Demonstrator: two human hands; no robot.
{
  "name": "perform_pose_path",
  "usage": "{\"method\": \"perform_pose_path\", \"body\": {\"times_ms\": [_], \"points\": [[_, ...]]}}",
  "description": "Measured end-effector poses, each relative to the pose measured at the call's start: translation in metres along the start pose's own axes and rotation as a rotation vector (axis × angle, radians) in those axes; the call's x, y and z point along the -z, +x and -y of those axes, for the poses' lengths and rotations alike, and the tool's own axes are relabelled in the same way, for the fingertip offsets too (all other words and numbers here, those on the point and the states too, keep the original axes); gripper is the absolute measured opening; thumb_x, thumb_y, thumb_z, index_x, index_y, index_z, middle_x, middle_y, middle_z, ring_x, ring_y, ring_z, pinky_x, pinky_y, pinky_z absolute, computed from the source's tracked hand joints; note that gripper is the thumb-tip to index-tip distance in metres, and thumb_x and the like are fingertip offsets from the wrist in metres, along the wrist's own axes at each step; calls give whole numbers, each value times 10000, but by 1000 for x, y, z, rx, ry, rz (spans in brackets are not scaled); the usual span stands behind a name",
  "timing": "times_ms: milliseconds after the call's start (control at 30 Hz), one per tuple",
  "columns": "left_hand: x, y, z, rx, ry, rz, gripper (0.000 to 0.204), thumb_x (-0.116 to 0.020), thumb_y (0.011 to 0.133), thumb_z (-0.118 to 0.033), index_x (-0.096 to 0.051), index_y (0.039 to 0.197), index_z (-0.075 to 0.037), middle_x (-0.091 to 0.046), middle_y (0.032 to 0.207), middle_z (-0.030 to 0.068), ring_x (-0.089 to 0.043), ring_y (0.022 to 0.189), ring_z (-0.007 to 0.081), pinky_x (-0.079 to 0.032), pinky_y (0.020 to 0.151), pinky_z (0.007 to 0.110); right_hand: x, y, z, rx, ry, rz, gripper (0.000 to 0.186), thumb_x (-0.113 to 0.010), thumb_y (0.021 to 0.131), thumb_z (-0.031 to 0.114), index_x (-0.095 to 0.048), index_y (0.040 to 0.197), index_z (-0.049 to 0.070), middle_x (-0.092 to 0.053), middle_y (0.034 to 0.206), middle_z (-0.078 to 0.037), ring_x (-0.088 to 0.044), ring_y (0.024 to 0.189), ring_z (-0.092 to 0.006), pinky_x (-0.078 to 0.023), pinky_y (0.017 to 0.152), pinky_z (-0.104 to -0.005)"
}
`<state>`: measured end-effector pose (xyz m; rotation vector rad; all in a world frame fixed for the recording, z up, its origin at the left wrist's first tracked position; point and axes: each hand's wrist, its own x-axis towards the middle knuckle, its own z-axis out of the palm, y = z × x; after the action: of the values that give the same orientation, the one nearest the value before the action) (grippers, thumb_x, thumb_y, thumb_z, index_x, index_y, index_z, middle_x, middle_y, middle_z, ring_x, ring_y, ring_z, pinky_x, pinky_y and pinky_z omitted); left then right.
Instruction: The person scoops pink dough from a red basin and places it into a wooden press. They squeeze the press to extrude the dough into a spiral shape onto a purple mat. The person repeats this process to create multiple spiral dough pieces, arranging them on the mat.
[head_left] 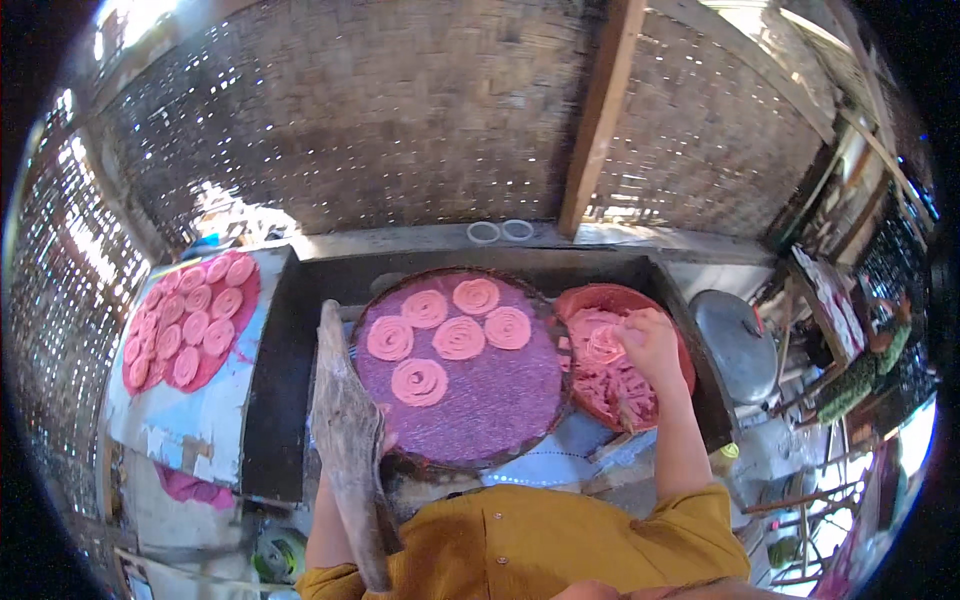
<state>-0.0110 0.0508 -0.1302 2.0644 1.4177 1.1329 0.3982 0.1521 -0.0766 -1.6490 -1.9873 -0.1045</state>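
Observation:
My right hand (pixel 648 342) is over a red basin (pixel 683 365), its fingers closed on pink dough strands (pixel 602 345). Loose pink strands lie lower in the basin. Left of it is a round tray (pixel 480 425) with a dark rim and purple surface, bearing several pink spiral coils (pixel 459 338) on its far half. My left hand (pixel 389 432) is at the tray's near left rim, its fingers seeming to grip it; most of the hand is hidden behind a gnarled wooden piece (pixel 347 430) that rises past the tray's left side.
A dark wooden frame (pixel 275 390) surrounds the work area. At left, more pink coils (pixel 197 298) cover a pink sheet on a pale board (pixel 170 420). Two white rings (pixel 517 230) lie on the back ledge. A lidded metal pot (pixel 735 345) stands at right, with another person (pixel 880 360) beyond.

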Motion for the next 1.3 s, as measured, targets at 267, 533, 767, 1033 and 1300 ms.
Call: {"method": "perform_pose_path", "body": {"times_ms": [267,533,767,1033,1300], "points": [[-38,64,-109,-344,272,-7,213,-650,591,-181,-571,761,-79,-570,639,84,-572,598,273,-465,549,379,51,7,101,277,574,-30,531,-621,723,303,-488,1129,-12,-522,985,-176,-500,898,-334,-401,814,-395],[-59,99,-135,-561,271,167,130,-570,625,-152,-542,705,-53,-560,585,116,-576,542,269,-463,502,376,102,-14,167,879,266,-432,454,-647,602,91,-485,997,-64,-515,883,-157,-518,755,-303,-421,682,-372],[-22,79,-170,-564,521,264,157,-607,647,-172,-518,699,-54,-571,601,114,-582,544,264,-474,508,354,145,-26,123,433,598,201,530,-645,674,147,-308,1060,11,-520,746,-100,-555,627,-221,-451,542,-301],[-31,92,-103,36,-1025,351,271,-702,658,-149,-570,875,-56,-585,867,85,-580,845,203,-494,738,356,138,-33,58,166,1295,-1044,385,-509,749,17,-319,1079,74,-510,749,-88,-492,695,-190,-418,683,-331],[-32,104,-118,-409,-1582,-100,196,-642,759,-244,-515,877,-151,-423,1065,63,-369,1168,346,-337,954,524,42,-36,66,343,1087,-297,359,-651,741,228,-461,964,22,-566,913,-130,-541,932,-252,-428,809,-363]]}}
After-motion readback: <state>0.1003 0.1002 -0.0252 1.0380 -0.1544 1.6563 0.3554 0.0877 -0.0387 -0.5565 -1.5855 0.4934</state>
